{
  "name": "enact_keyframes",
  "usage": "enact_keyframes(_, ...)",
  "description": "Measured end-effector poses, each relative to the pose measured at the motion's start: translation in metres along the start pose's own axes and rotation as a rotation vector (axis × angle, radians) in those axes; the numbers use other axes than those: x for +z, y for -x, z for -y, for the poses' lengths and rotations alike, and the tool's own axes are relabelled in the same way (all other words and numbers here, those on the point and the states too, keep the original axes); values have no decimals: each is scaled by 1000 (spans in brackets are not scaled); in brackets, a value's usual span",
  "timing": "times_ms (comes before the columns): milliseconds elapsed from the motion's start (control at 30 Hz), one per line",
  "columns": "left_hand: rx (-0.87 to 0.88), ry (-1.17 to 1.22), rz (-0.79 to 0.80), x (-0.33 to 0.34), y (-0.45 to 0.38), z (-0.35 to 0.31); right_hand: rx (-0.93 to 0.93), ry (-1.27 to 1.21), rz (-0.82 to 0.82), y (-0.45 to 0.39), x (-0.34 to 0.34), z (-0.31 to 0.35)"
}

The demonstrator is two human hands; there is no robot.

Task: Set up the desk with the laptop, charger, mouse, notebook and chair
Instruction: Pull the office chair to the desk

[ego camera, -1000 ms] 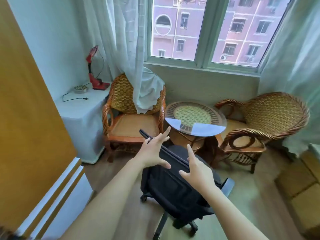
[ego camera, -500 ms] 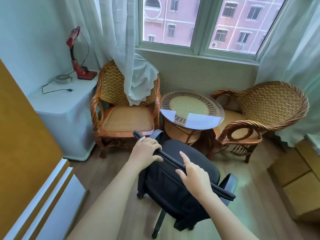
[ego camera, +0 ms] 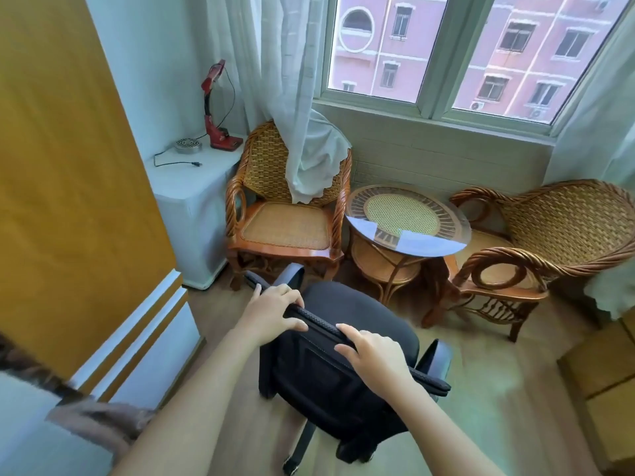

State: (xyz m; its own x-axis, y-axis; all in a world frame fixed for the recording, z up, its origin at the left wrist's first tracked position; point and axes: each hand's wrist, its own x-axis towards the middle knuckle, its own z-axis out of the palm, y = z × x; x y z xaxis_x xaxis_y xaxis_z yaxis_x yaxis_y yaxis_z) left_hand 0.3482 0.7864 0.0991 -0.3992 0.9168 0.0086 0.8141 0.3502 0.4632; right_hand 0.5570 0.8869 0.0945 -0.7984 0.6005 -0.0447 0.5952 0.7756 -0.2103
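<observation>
Both hands have come down onto the black office chair (ego camera: 357,314). The left hand (ego camera: 271,312) and right hand (ego camera: 376,355) each have a curled grip over its backrest top, near the round wicker table (ego camera: 457,235).

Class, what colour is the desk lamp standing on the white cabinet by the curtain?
Red. The desk lamp shows best in the head view, upper left.

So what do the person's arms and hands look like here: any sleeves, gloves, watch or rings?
Both forearms are bare as far as the head view shows them, with no sleeve edge in sight. The left hand and the right hand wear no gloves. No watch, bracelet or ring shows on either wrist or on the visible fingers. No cables or markings on them.
</observation>
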Motion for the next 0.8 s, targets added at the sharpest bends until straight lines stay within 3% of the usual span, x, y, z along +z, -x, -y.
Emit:
enact_keyframes(267, -202, 104, -43, 12, 130, -29, -216, 74, 85, 81, 5, 16)
enact_keyframes(567, -267, 12, -101, 43, 265, -86, -413, 141, 104, 170, 6, 4)
enact_keyframes(800, -333, -70, -241, 68, 347, -123, -479, 64, -43, 256, 26, 13)
